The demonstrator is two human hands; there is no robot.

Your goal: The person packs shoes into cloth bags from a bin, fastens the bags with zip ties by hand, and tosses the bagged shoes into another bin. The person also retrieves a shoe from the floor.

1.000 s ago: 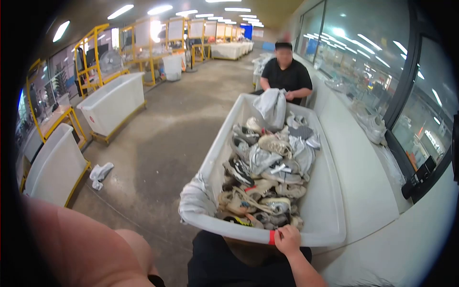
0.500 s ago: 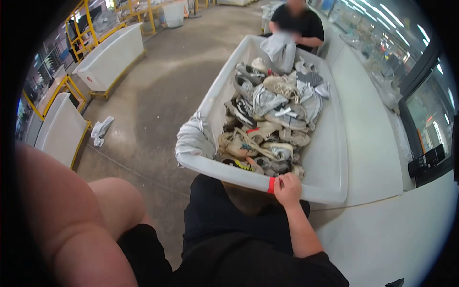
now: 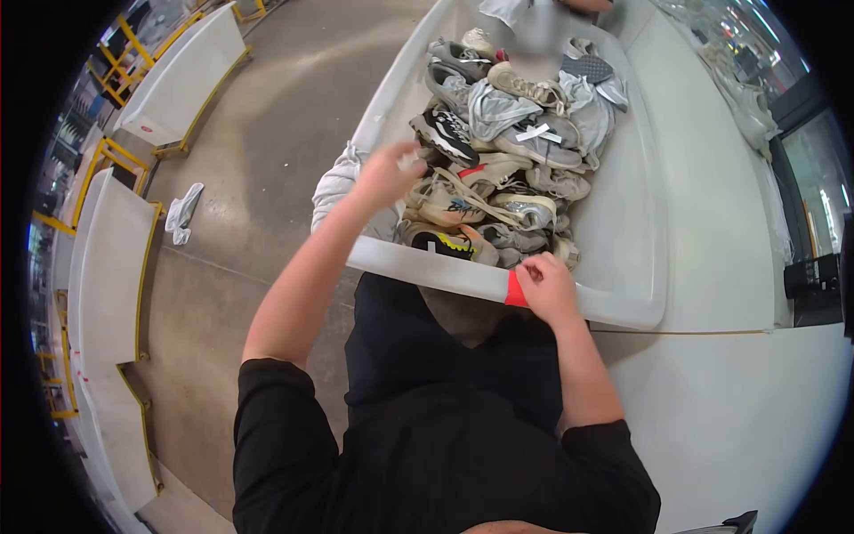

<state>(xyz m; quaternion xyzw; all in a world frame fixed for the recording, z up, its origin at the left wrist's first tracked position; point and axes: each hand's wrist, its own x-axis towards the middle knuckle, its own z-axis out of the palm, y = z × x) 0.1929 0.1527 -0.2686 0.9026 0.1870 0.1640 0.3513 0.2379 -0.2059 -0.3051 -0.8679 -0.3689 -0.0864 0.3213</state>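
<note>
Clearly, a bare left hand [image 3: 389, 175] above worn beige, grey and black shoes [image 3: 500, 169], a bare right hand [image 3: 544, 287] at the rim of a white plastic tub [image 3: 436, 278]

Here, the long tub with rounded corners stands in front of the person's dark trousers [image 3: 387, 351] and black short-sleeved shirt [image 3: 445, 454]. The shoes lie heaped inside it, mostly toward the left, and bare plastic shows along the right.

The left hand hangs by the left edge of the heap, near a black-and-white sneaker [image 3: 447, 135] and a beige lace-up shoe with blue marks [image 3: 449, 205]. Its fingers bend toward the heap, something whitish [image 3: 409, 163] at their tips; I cannot tell whether this grip is pinching it or only overlaps it from this angle.

The right hand is at the near rim, beside a band of red tape [image 3: 516, 289]. Its fingers are curled in, and whether that grip clasps the rim cannot be made out.

Close to the near rim lies a black shoe with yellow trim [image 3: 442, 246]. Farther back are a grey shoe [image 3: 538, 151] crossed by a white strip [image 3: 535, 133], a crumpled pale grey cloth [image 3: 498, 109] and a shoe's dark grey patterned sole [image 3: 587, 68]. Light grey fabric [image 3: 334, 187] wraps the tub's near left corner. At the top edge shows part of another person's arm [image 3: 589, 4], next to a blurred patch. On the grey concrete floor [image 3: 276, 116] to the left lies a rumpled whitish cloth [image 3: 182, 212], and farther left stand two more white tubs [image 3: 182, 80].
</note>
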